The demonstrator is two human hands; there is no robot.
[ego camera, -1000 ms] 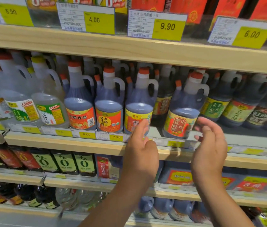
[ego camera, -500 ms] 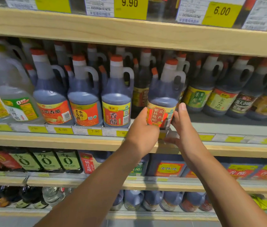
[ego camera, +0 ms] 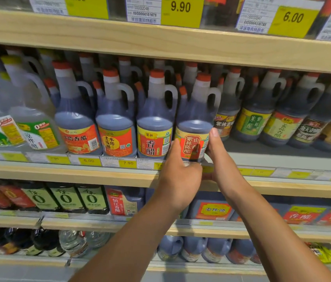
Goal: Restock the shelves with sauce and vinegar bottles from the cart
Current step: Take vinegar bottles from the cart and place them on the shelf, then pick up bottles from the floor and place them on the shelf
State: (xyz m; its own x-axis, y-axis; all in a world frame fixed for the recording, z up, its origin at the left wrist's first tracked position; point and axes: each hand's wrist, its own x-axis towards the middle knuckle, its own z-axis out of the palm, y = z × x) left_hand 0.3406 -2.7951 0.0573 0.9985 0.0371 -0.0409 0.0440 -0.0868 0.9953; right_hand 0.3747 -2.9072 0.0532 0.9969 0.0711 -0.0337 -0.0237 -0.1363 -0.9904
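Bright, even store light from above, deep shade under the upper shelf board (ego camera: 160, 45) behind the bottle necks, soft thumb shadow on the red label (ego camera: 193, 146), motion blur smearing the edges, wide-angle bowing of the shelf lines, price tags (ego camera: 181, 9) readable mid-frame.

The dark vinegar bottle (ego camera: 196, 119) wears an orange-red cap, a white neck and a red label edged in yellow. Beside it, a bottle (ego camera: 155, 121) carries a red-and-yellow label, and the clear jug (ego camera: 32, 110) shows green and white. The shelf (ego camera: 160, 39) is pale wood with yellow price tags (ego camera: 182, 11).
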